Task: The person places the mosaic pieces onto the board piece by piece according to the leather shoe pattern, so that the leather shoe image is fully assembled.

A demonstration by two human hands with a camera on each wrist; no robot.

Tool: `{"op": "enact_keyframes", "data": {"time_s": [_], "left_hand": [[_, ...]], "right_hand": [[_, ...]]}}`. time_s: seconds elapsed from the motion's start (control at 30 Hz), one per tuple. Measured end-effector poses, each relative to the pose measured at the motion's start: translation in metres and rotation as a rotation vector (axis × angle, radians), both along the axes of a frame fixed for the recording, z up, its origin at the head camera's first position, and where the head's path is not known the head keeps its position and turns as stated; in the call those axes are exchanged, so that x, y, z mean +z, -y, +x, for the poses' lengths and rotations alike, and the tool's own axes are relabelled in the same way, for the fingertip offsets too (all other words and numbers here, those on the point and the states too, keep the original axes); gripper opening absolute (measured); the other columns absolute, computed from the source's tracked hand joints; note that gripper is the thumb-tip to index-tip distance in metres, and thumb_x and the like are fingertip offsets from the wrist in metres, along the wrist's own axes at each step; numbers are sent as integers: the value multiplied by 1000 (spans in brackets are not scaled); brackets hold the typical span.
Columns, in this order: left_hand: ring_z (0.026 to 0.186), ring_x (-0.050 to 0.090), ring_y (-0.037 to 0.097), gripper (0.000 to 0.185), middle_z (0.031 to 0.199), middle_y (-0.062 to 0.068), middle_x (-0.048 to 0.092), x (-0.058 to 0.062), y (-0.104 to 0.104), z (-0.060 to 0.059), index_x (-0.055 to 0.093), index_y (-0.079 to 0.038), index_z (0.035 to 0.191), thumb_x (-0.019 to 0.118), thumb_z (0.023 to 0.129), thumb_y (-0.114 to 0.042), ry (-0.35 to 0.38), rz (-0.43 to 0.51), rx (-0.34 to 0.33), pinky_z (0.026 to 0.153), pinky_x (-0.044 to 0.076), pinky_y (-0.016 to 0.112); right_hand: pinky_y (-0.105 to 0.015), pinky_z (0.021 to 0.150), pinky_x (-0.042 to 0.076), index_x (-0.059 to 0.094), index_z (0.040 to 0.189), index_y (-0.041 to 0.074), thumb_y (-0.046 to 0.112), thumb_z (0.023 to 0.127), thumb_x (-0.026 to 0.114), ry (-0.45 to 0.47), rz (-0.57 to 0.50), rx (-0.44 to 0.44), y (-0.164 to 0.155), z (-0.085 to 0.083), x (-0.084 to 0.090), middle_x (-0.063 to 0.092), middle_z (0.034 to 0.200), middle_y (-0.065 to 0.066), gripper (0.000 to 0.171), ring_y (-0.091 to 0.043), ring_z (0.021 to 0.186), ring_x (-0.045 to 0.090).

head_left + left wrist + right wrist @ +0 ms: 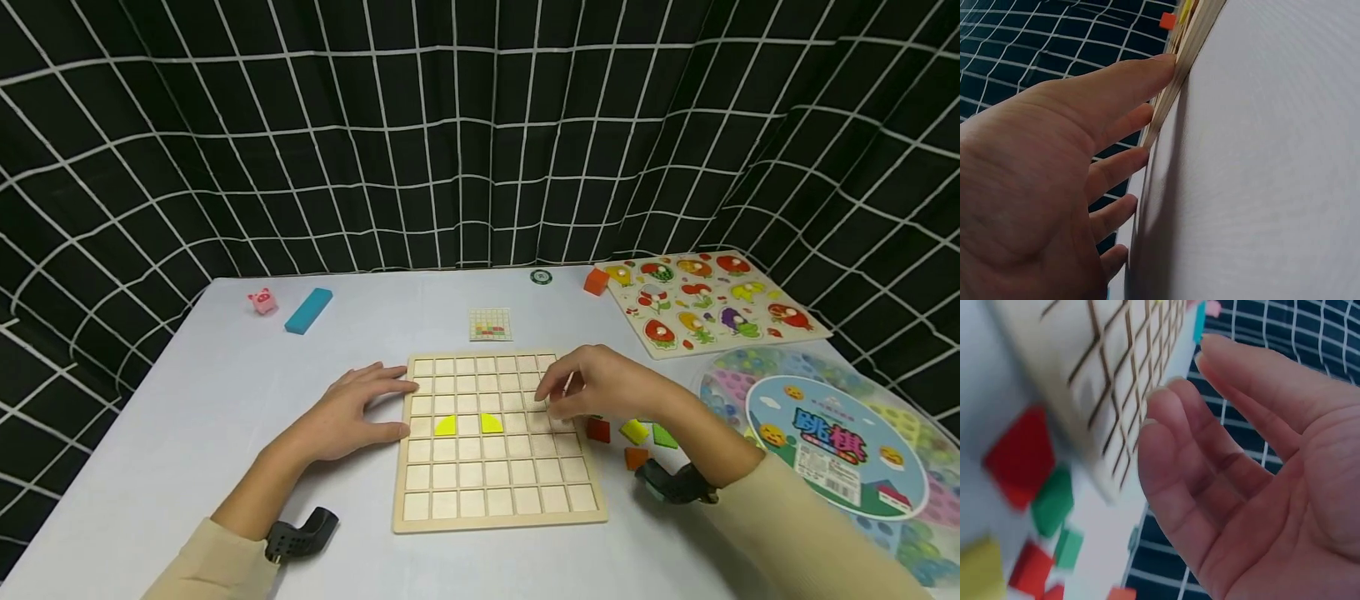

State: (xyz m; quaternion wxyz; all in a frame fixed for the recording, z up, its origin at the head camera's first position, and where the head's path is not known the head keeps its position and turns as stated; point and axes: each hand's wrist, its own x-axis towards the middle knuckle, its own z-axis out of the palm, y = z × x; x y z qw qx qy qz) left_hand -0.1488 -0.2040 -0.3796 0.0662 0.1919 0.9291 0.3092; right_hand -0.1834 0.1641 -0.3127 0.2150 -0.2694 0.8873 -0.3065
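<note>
A square wooden grid board [498, 525] lies on the white table. Two yellow quarter-round tiles [446, 427] sit in separate cells of one row, with a bare cell between them. My left hand [360, 411] touches the board's left edge with thumb and fingertips, fingers extended; the left wrist view shows the thumb on the wooden rim [1192, 53]. Over the board's right side hovers my right hand [600, 383], fingers loosely bent and nothing between them and the thumb. Beside the board, partly under that arm, lie loose tiles: red [597, 430], yellow [634, 432], green [664, 436] and orange [636, 458].
Behind the board lies a small pattern card [491, 325]. A pink pig figure [262, 301] and blue block [309, 311] are back left. A round chip [541, 277], orange cube [596, 281], fruit puzzle board [705, 304] and round game package [836, 442] occupy the back and right.
</note>
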Motion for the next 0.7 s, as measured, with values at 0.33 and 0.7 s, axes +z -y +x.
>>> {"op": "enact_keyframes", "data": {"time_s": [0.33, 0.7], "left_hand": [[151, 34, 42, 57, 160, 10, 48, 8, -6, 0, 64, -22, 142, 79, 89, -38, -2, -81, 7, 118, 27, 69], [148, 38, 42, 57, 160, 12, 48, 10, -4, 0, 64, -22, 142, 79, 89, -37, 3, -89, 4, 116, 31, 69]], "right_hand": [[-27, 68, 53, 79, 99, 16, 10, 87, 82, 52, 171, -29, -51, 5, 11, 67, 87, 4, 13, -16, 84, 57], [-28, 70, 50, 75, 99, 20, 2, 80, 85, 45, 295, -40, -79, 11, -5, 60, 87, 2, 28, -16, 84, 53]]}}
